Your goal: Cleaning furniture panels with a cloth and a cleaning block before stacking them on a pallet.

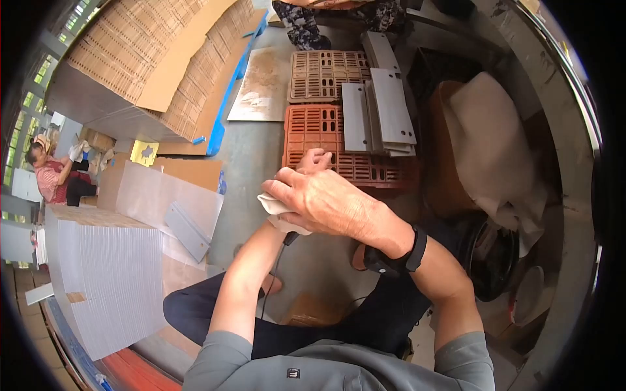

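As we look down, both arms reach forward and meet ahead of the body, right over left. The right hand (319, 199) comes in slantwise from the right, back upward, a black wristband (418, 249) behind it. Its fingers and thumb pinch a white cloth (274, 204), which bunches out on the left side of the grip and shows again under the thumb. We note the left forearm (244, 280) rising steeply to the same spot; the left hand (315, 159) is mostly hidden behind the right, some bent fingers showing just past the grip. Whether it is spread or holding, we cannot tell, nor whether the cloth wraps it.

Edges next. Beyond the grip lies an orange crate (306, 144), a tan crate (329, 78) past it; grey panels (393, 107) rest over their right parts, corners beyond and right of the grip. Left of the grip we log a strip of grey floor (251, 146), the widest room sideways, with a stack of grey sheets (114, 274) at its far left. Below the grip, a black cord (268, 280) runs down between the arms toward dark trousers (378, 309). Well right, pale material (486, 130) drapes.
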`<state>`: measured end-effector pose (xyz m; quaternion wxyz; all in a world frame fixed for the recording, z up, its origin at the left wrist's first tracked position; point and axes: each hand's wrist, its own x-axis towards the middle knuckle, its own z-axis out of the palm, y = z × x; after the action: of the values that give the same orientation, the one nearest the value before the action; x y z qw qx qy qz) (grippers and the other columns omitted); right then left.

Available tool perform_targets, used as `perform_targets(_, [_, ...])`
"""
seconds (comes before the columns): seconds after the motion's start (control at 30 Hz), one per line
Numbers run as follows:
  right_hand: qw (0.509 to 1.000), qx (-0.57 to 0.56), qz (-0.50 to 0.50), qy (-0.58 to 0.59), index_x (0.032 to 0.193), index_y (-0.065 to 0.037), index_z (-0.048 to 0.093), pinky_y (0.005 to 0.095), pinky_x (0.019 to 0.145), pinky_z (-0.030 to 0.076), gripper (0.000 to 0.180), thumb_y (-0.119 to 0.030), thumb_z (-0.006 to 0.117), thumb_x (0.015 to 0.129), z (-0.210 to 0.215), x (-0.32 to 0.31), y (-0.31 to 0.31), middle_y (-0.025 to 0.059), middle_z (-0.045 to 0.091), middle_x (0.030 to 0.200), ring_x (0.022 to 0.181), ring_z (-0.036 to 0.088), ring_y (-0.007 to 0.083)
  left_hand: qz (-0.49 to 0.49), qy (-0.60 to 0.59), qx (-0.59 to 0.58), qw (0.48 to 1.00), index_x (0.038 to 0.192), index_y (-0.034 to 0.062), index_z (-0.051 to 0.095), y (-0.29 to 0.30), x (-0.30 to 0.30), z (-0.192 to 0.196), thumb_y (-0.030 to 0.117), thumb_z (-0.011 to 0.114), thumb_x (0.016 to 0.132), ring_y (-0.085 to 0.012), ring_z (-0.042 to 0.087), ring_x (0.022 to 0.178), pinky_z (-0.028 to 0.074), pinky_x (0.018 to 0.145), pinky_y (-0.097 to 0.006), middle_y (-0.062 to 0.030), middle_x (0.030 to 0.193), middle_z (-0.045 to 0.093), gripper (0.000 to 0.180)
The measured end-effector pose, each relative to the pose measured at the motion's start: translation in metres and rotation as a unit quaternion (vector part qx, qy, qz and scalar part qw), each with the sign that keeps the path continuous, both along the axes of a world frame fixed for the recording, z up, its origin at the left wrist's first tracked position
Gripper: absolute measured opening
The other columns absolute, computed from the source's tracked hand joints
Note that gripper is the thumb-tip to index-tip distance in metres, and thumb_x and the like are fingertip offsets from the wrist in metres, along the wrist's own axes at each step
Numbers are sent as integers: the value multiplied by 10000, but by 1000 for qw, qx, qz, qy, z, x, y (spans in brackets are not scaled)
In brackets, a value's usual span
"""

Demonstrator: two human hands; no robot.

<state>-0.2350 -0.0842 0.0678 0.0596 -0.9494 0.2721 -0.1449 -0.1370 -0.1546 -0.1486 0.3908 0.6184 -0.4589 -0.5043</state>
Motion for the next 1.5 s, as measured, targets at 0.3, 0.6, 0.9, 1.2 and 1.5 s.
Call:
perform_targets(0.3, [995, 35, -13, -91, 1049, -32, 542, 387, 750, 572, 410, -224, 778, 774, -15, -47, -9, 101, 572, 897, 867, 697, 269, -38, -248, 17, 968, 1220, 10, 618, -79, -67, -60, 408, 709, 883, -431, 583, 1147, 471, 977, -488, -256, 1206, 620, 530])
perform_targets(0.6, [990, 44, -48, -121, 1043, -22, 538, 412, 696, 577, 370, -218, 742, 805, -26, -66, -23, 130, 595, 928, 821, 698, 311, -18, -274, 34, 961, 1249, 51, 654, -79, -82, -48, 344, 638, 931, -400, 552, 1183, 443, 1008, -479, -247, 1297, 549, 433])
perform_targets(0.9, [988, 68, -48, -129, 1254, -76, 550, 414, 765, 582, 491, -224, 750, 831, -4, -56, -25, 136, 601, 1020, 898, 669, 351, 88, -58, 13, 994, 1146, 71, 652, -114, -3, -119, 362, 630, 960, -262, 674, 1005, 565, 786, -400, -106, 1192, 672, 346])
perform_targets(1.2, [969, 116, -112, -185, 1245, -102, 592, 445, 962, 502, 433, -227, 723, 852, -76, -56, -52, 101, 627, 1138, 1105, 616, 336, -14, 257, 9, 966, 1284, 106, 590, 28, 13, 74, 300, 551, 1020, -182, 664, 1010, 580, 821, -353, -44, 1141, 666, 330])
perform_targets(1.5, [909, 106, -337, -221, 1120, -96, 647, 532, 858, 522, 351, -353, 662, 881, -48, -54, -87, 140, 673, 1092, 959, 667, 413, -95, 261, -16, 961, 1287, 6, 566, 173, 71, 129, 130, 639, 988, -99, 635, 987, 491, 915, -259, -37, 1116, 671, 331])
